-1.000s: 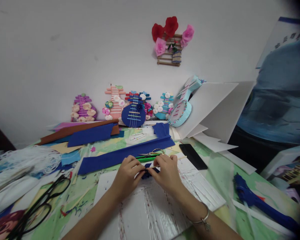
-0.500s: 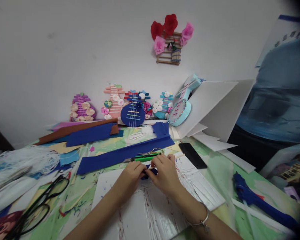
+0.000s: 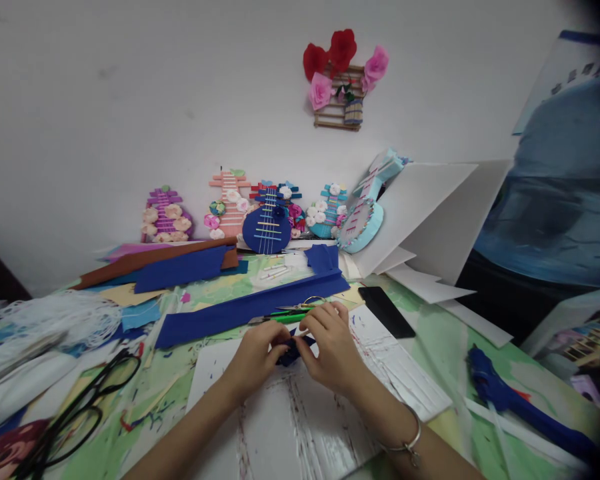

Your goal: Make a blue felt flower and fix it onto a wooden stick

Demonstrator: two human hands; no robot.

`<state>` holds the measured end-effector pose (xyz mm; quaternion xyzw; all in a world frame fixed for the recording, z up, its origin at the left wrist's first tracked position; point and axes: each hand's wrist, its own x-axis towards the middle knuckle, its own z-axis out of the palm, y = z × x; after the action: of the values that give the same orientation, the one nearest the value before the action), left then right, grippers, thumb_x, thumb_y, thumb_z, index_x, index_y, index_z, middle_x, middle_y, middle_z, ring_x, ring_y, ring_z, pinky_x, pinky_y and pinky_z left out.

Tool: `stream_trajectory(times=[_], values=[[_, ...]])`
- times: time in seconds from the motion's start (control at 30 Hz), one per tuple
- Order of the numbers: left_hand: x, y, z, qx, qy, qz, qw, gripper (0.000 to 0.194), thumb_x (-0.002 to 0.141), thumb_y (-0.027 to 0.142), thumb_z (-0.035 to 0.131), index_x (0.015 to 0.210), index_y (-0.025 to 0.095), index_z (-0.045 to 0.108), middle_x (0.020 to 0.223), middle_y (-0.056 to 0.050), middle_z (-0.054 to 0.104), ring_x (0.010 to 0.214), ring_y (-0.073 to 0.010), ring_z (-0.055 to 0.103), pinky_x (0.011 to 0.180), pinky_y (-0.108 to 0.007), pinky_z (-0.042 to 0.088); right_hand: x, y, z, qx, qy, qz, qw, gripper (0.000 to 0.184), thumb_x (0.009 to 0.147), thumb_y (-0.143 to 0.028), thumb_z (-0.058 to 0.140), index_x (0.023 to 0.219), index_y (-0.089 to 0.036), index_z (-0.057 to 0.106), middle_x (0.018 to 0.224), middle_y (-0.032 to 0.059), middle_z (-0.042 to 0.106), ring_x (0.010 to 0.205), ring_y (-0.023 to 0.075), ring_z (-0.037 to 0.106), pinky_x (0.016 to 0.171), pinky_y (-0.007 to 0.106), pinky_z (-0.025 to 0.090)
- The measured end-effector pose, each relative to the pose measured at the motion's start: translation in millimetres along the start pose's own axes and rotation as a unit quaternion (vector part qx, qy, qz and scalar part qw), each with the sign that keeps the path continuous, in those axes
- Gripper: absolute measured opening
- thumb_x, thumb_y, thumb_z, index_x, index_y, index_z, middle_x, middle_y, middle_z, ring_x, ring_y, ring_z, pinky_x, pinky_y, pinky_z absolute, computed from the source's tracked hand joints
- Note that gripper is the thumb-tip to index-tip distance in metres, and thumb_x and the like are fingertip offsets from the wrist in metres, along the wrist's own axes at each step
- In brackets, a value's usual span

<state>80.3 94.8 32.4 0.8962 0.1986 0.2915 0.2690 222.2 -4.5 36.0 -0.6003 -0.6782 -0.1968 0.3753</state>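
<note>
A small dark blue piece of crepe paper [image 3: 290, 353] is pinched between my two hands, low over a white board [image 3: 260, 407]. My left hand [image 3: 257, 352] grips its left side between thumb and fingers. From the right, my right hand [image 3: 330, 340] holds it with curled fingers; a thin pale stick seems to lie under them, mostly hidden. Just beyond my fingertips are a green-handled tool [image 3: 285, 319] and scissors with gold-coloured loops [image 3: 315, 301]. Behind them stretches a long blue crepe paper strip [image 3: 240, 310].
A black phone [image 3: 386, 311] rests right of the board, and a blue glue gun [image 3: 520, 400] farther right. Black glasses [image 3: 95, 400] and a white string heap [image 3: 60, 317] lie left. Decorated paper instruments [image 3: 267, 227] stand along the wall beside leaning white boards [image 3: 415, 207].
My left hand has shifted slightly left and its thumb now shows more clearly. More of the blue paper is visible between my hands. The right hand stays nearly in place.
</note>
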Motion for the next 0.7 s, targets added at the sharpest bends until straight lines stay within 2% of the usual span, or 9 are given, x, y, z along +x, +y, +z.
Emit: stream_trajectory(times=[0.1, 0.17, 0.23, 0.3, 0.37, 0.5, 0.6, 0.7], values=[[3, -3, -3.4, -0.113, 0.011, -0.105, 0.988, 0.004, 0.067, 0.013, 0.06, 0.069, 0.015, 0.058, 0.065, -0.002, 0.059, 0.063, -0.016, 0.052, 0.061, -0.028, 0.038, 2, -1, -8, 0.012, 0.091, -0.014, 0.996, 0.013, 0.081, -0.015, 0.052, 0.093, -0.016, 0.056, 0.101, 0.0102, 0.056, 0.1, 0.0239, 0.049, 0.095, 0.046, 0.031], [5, -7, -3.7, -0.22, 0.01, -0.161, 0.962, 0.012, 0.064, 0.021, 0.066, 0.069, 0.015, 0.057, 0.062, -0.001, 0.057, 0.058, -0.0148, 0.051, 0.058, -0.027, 0.039, 3, -1, -11, 0.015, 0.148, 0.009, 0.989, 0.019, 0.081, -0.014, 0.052, 0.099, -0.017, 0.055, 0.109, 0.0121, 0.052, 0.106, 0.026, 0.047, 0.096, 0.048, 0.032], [6, -9, -3.5, -0.305, 0.009, -0.192, 0.933, 0.023, 0.059, 0.028, 0.073, 0.068, 0.014, 0.056, 0.06, 0.0, 0.056, 0.056, -0.0133, 0.051, 0.056, -0.026, 0.038, 3, -1, -12, 0.03, 0.17, 0.044, 0.984, 0.022, 0.081, -0.015, 0.052, 0.103, -0.019, 0.054, 0.114, 0.013, 0.048, 0.11, 0.0272, 0.045, 0.096, 0.049, 0.032], [6, -9, -3.5, -0.349, 0.012, -0.206, 0.914, 0.029, 0.055, 0.031, 0.077, 0.066, 0.013, 0.057, 0.06, 0.0, 0.057, 0.056, -0.0122, 0.05, 0.057, -0.025, 0.037, 3, -1, -9, 0.074, 0.144, 0.074, 0.984, 0.027, 0.081, -0.017, 0.054, 0.107, -0.019, 0.051, 0.118, 0.0136, 0.046, 0.113, 0.0273, 0.045, 0.097, 0.048, 0.034], [5, -7, -3.4, -0.375, 0.019, -0.218, 0.901, 0.031, 0.054, 0.032, 0.08, 0.066, 0.012, 0.058, 0.059, 0.001, 0.057, 0.056, -0.0109, 0.048, 0.056, -0.023, 0.035, 2, -2, -4, 0.139, 0.08, 0.102, 0.982, 0.034, 0.079, -0.02, 0.057, 0.112, -0.019, 0.048, 0.12, 0.0141, 0.046, 0.115, 0.0268, 0.045, 0.098, 0.046, 0.036], [3, -5, -0.9, -0.416, 0.019, -0.233, 0.879, 0.029, 0.052, 0.027, 0.081, 0.067, 0.013, 0.06, 0.059, 0.002, 0.056, 0.054, -0.0086, 0.044, 0.054, -0.021, 0.03, 1, -4, 7, 0.259, -0.044, 0.182, 0.948, 0.051, 0.075, -0.024, 0.064, 0.12, -0.017, 0.04, 0.121, 0.0145, 0.051, 0.113, 0.0251, 0.05, 0.094, 0.043, 0.042], [2, -7, 1.5, -0.419, 0.005, -0.233, 0.878, 0.026, 0.054, 0.026, 0.08, 0.07, 0.013, 0.065, 0.062, 0.001, 0.059, 0.055, -0.0087, 0.043, 0.055, -0.021, 0.029, 1, -5, 10, 0.329, -0.08, 0.242, 0.909, 0.047, 0.074, -0.023, 0.064, 0.116, -0.02, 0.042, 0.112, 0.0094, 0.059, 0.102, 0.0217, 0.058, 0.089, 0.04, 0.046], [2, -8, 1.9, -0.401, -0.003, -0.238, 0.885, 0.024, 0.057, 0.028, 0.078, 0.073, 0.012, 0.069, 0.064, -0.001, 0.061, 0.056, -0.0092, 0.042, 0.055, -0.022, 0.028, 2, -4, 12, 0.389, -0.079, 0.276, 0.875, 0.04, 0.074, -0.02, 0.063, 0.11, -0.022, 0.046, 0.1, 0.0039, 0.064, 0.089, 0.0182, 0.061, 0.08, 0.035, 0.049]])
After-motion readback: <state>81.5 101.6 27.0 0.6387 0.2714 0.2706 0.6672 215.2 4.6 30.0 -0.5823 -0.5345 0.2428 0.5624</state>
